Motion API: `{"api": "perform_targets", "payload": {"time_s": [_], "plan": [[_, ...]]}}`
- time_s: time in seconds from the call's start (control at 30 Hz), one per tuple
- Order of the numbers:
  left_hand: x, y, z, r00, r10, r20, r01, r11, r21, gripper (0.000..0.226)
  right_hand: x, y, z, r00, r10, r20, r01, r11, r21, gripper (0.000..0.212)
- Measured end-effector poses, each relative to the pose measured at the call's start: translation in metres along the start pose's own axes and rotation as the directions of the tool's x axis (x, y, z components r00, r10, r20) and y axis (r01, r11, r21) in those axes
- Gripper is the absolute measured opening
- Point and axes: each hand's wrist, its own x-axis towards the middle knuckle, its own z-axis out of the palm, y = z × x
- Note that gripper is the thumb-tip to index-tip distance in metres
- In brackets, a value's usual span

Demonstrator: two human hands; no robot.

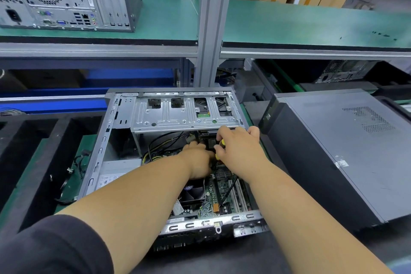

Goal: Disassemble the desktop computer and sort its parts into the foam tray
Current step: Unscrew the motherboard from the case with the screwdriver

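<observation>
1. Head view looks down into the open desktop computer (178, 158), which lies on its side on the desk (255, 113) straight in front of the person. Its long axis runs away from them, drive cage (184, 111) at the far end and motherboard (222, 191) at the near end.
2. Both hands meet deep inside the case, just under the near edge of the drive cage, right of centre.
3. The right hand (238, 147) has its fingers curled round a yellow-and-black screwdriver (219, 149). The handle peeks out between thumb and fingers; the shaft points down toward the board, its tip hidden.
4. The left hand (198, 160) sits just beside and slightly lower, touching the right. Its fingers reach in by the tool, but I cannot tell whether they grip anything or only steady it.
5. The spot being worked lies directly beneath the hands, beyond the CPU fan (193, 191), so the next move looks like a straight downward one, with the right hand doing the turning.
6. The foam tray (62, 131) lies well off to the left of the case, closer to the left hand when a freed part needs carrying over.
7. Loose black cables (77, 162) lie between tray and case.
</observation>
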Motion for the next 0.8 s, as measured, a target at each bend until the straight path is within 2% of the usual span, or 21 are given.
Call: {"api": "perform_targets", "payload": {"time_s": [0.07, 0.27, 0.4, 0.53, 0.63, 0.67, 0.77, 0.8], "plan": [[-0.0008, 0.0013, -0.001, 1.0, -0.008, 0.004, 0.008, 1.0, 0.006, 0.038, -0.0011, 0.0011, -0.002, 1.0, -0.008, 0.015, 0.008, 1.0, 0.026, 0.019], [-0.0015, 0.0036, -0.0021, 1.0, -0.004, 0.013, 0.004, 1.0, 0.015, 0.038, 0.0002, -0.0015, -0.0024, 0.999, 0.035, 0.041, -0.033, 0.999, -0.042, 0.03], [-0.0013, 0.003, -0.001, 1.0, -0.003, 0.009, 0.003, 1.0, 0.021, 0.035, -0.0008, -0.0002, -0.005, 1.0, 0.003, 0.023, -0.003, 1.0, 0.025, 0.015], [0.0012, 0.0048, -0.0007, 0.999, -0.032, 0.036, 0.031, 0.999, 0.031, 0.038, -0.002, -0.0006, -0.0052, 0.999, -0.02, 0.037, 0.02, 1.0, -0.018, 0.022], [0.0023, 0.0057, -0.0015, 0.998, -0.034, 0.054, 0.032, 0.999, 0.029, 0.044, -0.0007, -0.0016, -0.0028, 0.999, 0.013, 0.039, -0.011, 0.998, -0.054, 0.041], [0.0023, 0.0055, -0.0015, 0.998, -0.024, 0.051, 0.022, 0.999, 0.037, 0.045, -0.0001, -0.0017, -0.0022, 0.999, 0.015, 0.043, -0.012, 0.998, -0.059, 0.04], [0.002, 0.0033, 0.0003, 1.0, -0.016, 0.025, 0.015, 0.999, 0.029, 0.04, -0.0001, -0.0007, -0.0036, 1.0, 0.007, 0.014, -0.007, 1.0, 0.012, 0.017], [0.0021, 0.003, 0.0007, 1.0, -0.018, 0.016, 0.018, 1.0, 0.017, 0.036, -0.0006, -0.0001, -0.0039, 1.0, 0.005, 0.012, -0.006, 0.999, 0.036, 0.018]]}}
